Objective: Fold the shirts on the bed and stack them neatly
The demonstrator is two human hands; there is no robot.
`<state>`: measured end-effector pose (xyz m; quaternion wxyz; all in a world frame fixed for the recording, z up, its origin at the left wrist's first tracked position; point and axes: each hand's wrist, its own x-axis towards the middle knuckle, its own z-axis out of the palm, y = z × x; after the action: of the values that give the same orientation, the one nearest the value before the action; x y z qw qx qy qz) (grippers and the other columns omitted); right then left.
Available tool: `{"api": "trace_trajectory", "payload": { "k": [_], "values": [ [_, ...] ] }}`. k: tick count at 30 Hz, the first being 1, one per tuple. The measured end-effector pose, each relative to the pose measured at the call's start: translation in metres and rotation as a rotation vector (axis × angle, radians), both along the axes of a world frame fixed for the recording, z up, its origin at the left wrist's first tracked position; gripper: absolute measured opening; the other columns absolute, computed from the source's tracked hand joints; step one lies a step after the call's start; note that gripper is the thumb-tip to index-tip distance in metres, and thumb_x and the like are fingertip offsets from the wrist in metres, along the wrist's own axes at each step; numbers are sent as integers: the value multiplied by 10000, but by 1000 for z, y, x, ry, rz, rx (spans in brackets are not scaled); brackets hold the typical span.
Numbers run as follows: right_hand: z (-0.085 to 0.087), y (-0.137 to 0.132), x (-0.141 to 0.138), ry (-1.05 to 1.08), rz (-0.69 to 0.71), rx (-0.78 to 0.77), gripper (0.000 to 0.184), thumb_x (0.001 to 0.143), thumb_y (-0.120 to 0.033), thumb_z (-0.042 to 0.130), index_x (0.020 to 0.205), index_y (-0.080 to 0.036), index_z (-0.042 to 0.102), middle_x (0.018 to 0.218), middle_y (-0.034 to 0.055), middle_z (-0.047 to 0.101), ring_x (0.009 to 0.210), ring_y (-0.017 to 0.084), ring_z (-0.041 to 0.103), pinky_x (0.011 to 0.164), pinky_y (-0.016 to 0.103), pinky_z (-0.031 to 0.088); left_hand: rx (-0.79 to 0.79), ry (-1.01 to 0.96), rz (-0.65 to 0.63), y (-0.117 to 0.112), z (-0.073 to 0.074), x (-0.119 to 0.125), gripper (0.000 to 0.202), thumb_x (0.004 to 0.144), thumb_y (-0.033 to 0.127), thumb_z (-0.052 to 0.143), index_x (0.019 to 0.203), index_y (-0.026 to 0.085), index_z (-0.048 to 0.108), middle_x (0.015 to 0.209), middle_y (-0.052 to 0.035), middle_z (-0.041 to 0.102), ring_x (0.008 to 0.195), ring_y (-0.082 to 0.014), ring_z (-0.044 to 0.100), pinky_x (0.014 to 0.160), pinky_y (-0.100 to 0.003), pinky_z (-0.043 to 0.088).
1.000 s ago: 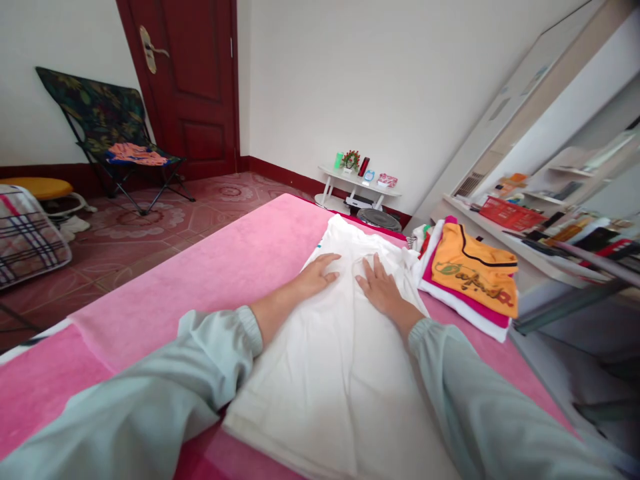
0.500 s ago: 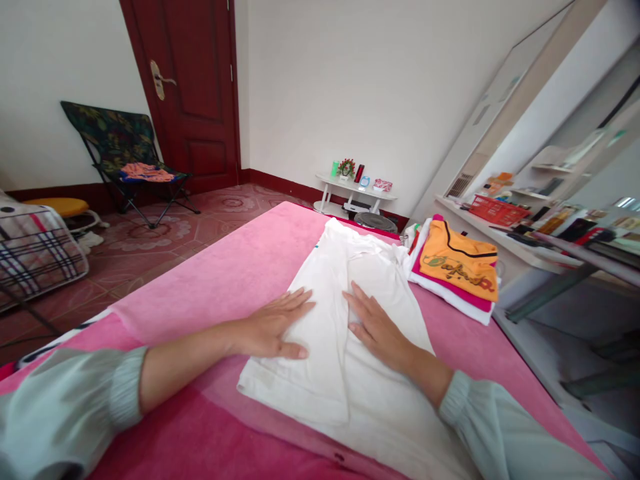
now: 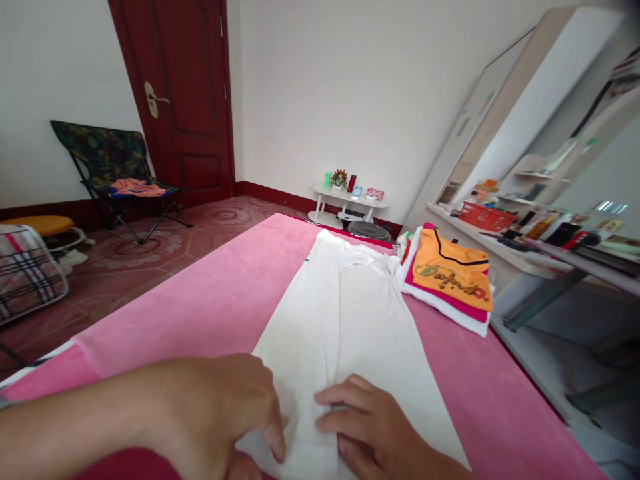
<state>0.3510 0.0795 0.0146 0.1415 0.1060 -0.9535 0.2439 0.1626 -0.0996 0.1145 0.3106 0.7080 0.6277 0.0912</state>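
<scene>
Where the pink bed cover [image 3: 210, 300] spreads toward the wall, one white garment [image 3: 375, 320] is laid lengthwise, its left side folded inward in a long strip, its near end cut off by the lower edge of the view. Left hand [image 3: 225, 400]: placed at the garment's near left edge, fingers bent downward onto the cloth; whether any fabric is pinched cannot be told. Right hand [image 3: 377, 427]: set over the near part of the garment, fingers slightly parted and bent, tips directed at the folded strip; whether cloth is gripped beneath cannot be told. Clothes stack [image 3: 450, 277]: placed beside the garment's far right end, topped by an orange piece with a black-trimmed neckline, magenta and white layers being seen below. Red basket [image 3: 485, 217]: kept on the dressing table [image 3: 540, 259] at right, among bottles. Low white table [image 3: 350, 200]: stood by the far wall, a potted plant [image 3: 339, 178] being displayed on it. Folding chair [image 3: 97, 153]: stationed before the dark red door [image 3: 185, 100], an orange-pink cloth [image 3: 137, 187] being held on its seat
</scene>
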Motion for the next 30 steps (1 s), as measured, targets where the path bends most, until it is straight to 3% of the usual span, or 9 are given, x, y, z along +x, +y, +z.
{"api": "trace_trajectory", "payload": {
  "k": [3, 5, 8, 11, 15, 21, 23, 26, 30],
  "values": [
    [-10, 3, -5, 17, 63, 15, 245, 808, -212, 531, 1012, -281, 647, 1081, 23, 686, 783, 159, 606, 675, 285, 504, -34, 19, -40, 47, -5, -3, 289, 765, 201, 582, 1003, 257, 737, 851, -5, 750, 734, -182, 682, 653, -233, 503],
    [-13, 5, -6, 9, 80, -26, 204, 840, -286, 529, 1008, -279, 645, 1060, 21, 698, 787, 159, 616, 682, 283, 507, 145, 78, 115, 87, -22, -10, 288, 801, 187, 508, 974, 230, 734, 890, -15, 743, 798, -186, 672, 714, -249, 498],
    [-5, 9, -3, -45, 52, -161, 258, 866, -362, 512, 1083, -280, 626, 1012, 31, 709, 856, 168, 634, 758, 293, 519, 423, 132, 365, 143, -63, -22, 393, 860, 254, 464, 1224, 190, 599, 1224, -76, 633, 1124, -245, 570, 945, -341, 438],
    [13, 30, -1, -104, -187, -210, 282, 865, -310, 518, 1128, -285, 617, 1002, 41, 703, 868, 168, 644, 807, 306, 522, 434, 181, 432, 177, -104, -33, 558, 868, 413, 489, 1369, 172, 444, 1472, -130, 377, 1349, -299, 339, 1085, -439, 294],
    [29, 104, -17, -85, -513, -185, 301, 849, -260, 519, 1134, -259, 615, 1064, 57, 664, 799, 168, 646, 702, 314, 541, 440, 258, 440, 188, -136, -36, 545, 915, 480, 385, 1380, 200, 433, 1534, -123, 243, 1423, -288, 147, 1137, -498, 122],
    [30, 220, -68, -18, -975, 15, 286, 754, -224, 609, 1027, -247, 692, 1400, 99, 379, 826, 181, 657, 909, 404, 479, 437, 274, 433, 186, -136, -36, 561, 924, 506, 336, 1393, 210, 424, 1532, -146, 240, 1421, -287, 155, 1137, -493, 130],
    [25, 238, -84, -50, -1035, 14, 256, 737, -219, 645, 985, -227, 711, 1354, 106, 436, 857, 208, 656, 943, 419, 444, 446, 266, 436, 185, -135, -36, 560, 922, 506, 338, 1390, 212, 427, 1530, -142, 249, 1420, -285, 159, 1139, -488, 132],
    [18, 253, -101, -144, -1075, -38, 120, 711, -196, 702, 812, -133, 712, 1054, 116, 619, 903, 257, 645, 831, 387, 479, 461, 248, 447, 185, -136, -37, 548, 914, 492, 365, 1381, 214, 438, 1527, -135, 261, 1418, -281, 171, 1142, -479, 140],
    [30, 266, -115, -195, -1161, -144, 177, 848, -297, 630, 883, -124, 642, 885, 44, 648, 807, 172, 632, 717, 322, 518, 494, 201, 464, 186, -138, -37, 519, 895, 456, 422, 1352, 217, 469, 1520, -116, 286, 1413, -281, 192, 1145, -483, 139]
  ]
}}
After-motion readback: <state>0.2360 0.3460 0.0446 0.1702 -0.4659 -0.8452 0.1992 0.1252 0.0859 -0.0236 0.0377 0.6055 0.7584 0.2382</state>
